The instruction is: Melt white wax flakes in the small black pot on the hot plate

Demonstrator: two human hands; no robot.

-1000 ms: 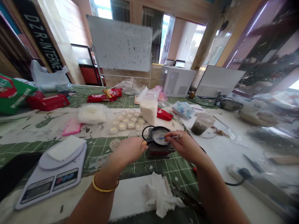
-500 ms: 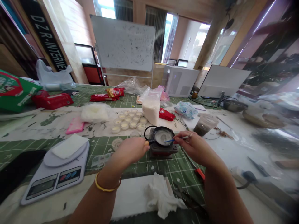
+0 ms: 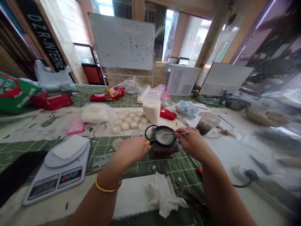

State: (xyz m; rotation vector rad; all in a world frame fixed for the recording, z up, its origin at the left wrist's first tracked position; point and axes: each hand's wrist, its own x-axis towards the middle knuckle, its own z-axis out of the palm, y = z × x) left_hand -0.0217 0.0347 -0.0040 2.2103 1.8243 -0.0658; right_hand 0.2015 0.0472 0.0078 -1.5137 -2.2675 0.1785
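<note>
A small black pan (image 3: 164, 136) with pale, cloudy contents rests on a dark burner (image 3: 164, 151). My left hand (image 3: 135, 150) is closed round the pan's handle, whose light tip (image 3: 147, 142) shows beside the fingers. On the other side, my right hand (image 3: 191, 140) pinches a thin blue stick (image 3: 169, 134), its far end inside the pan. Several small round cups with pale contents (image 3: 125, 126) stand behind my left hand. A clear bag of white granules (image 3: 151, 108) is upright behind the pan.
A kitchen scale (image 3: 58, 169) lies at the left, with a white sheet on it. Crumpled tissue (image 3: 162, 194) is in front of the burner. A plastic cup with dark contents (image 3: 207, 124) and a power strip (image 3: 268, 185) are at the right.
My right hand has shifted slightly, and the stick's tip has moved up within the pan. My left hand stays on the handle. The whole view has shifted a little.
</note>
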